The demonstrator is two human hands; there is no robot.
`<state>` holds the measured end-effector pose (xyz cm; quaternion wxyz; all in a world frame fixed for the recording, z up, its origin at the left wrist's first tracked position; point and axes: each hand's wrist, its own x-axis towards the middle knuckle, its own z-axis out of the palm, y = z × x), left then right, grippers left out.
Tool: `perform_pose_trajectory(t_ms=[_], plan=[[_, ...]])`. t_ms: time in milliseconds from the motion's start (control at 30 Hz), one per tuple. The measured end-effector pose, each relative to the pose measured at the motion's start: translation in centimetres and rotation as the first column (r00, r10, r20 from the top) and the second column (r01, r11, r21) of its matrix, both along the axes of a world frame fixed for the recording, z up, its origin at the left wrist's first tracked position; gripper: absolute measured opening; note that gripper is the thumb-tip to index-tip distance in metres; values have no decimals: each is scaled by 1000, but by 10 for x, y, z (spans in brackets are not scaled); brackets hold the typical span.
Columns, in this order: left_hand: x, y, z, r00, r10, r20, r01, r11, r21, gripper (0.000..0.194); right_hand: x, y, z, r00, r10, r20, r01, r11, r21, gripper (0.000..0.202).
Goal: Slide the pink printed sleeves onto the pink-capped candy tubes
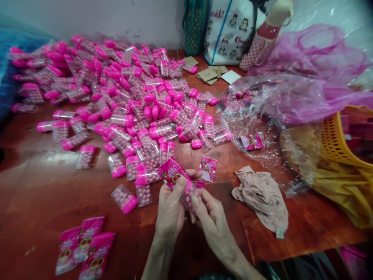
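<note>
Between my two hands is a small clear box of pink candy balls (190, 196), partly covered at its upper end by a printed pink sleeve (172, 171). My left hand (170, 210) pinches the sleeve with its thumb on top. My right hand (211, 212) grips the lower, bare part of the box, thumb on its face. Just beyond my fingers lies a loose pink sleeve (208, 169), with part of another showing beside my right fingers. Several pink-capped candy boxes (144, 194) lie close to my left hand. Three sleeved boxes (94, 256) rest at the lower left.
A large heap of pink-capped candy boxes (116, 85) spreads over the back left of the reddish table (128, 237). To the right are a crumpled beige cloth (262, 198), clear plastic film (256, 112) and a yellow basket (336, 136). Bags and a bottle (266, 37) stand behind.
</note>
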<state>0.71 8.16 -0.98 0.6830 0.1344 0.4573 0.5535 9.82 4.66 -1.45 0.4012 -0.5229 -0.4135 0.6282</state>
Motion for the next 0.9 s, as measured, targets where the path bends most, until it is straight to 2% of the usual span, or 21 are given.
perform_pose_trajectory(t_ms=[133, 233, 367, 433, 533, 600, 667, 800, 900], plan=[[4, -1, -2, 999, -11, 34, 12, 999, -31, 16, -4, 0, -4, 998, -57, 30, 56, 998, 34, 25], [8, -2, -4, 995, -77, 66, 80, 996, -43, 17, -5, -2, -6, 993, -96, 69, 91, 993, 74, 20], [8, -4, -5, 986, -164, 29, 164, 986, 25, 20, -6, -4, -6, 989, -134, 58, 130, 989, 68, 20], [7, -5, -3, 985, -173, 8, 173, 984, 38, 20, -7, -4, -4, 987, -155, -52, 154, 988, -28, 23], [5, -6, 1, 988, -151, 29, 150, 988, 35, 24, -8, 1, 0, 939, -206, -275, 137, 959, -248, 26], [4, -6, 2, 990, -140, 32, 139, 990, 41, 32, -8, 3, 2, 916, -212, -339, 106, 946, -306, 28], [3, -7, 0, 992, -125, -18, 125, 991, 39, 34, -9, 4, 1, 937, -187, -294, 119, 964, -237, 28], [5, -9, -4, 978, -106, -182, 102, 994, -29, 32, -10, 1, -2, 984, -176, -26, 177, 984, 15, 24], [7, -12, -6, 962, -162, -220, 161, 987, -20, 32, -10, -1, -3, 983, -175, 50, 173, 984, 51, 21]])
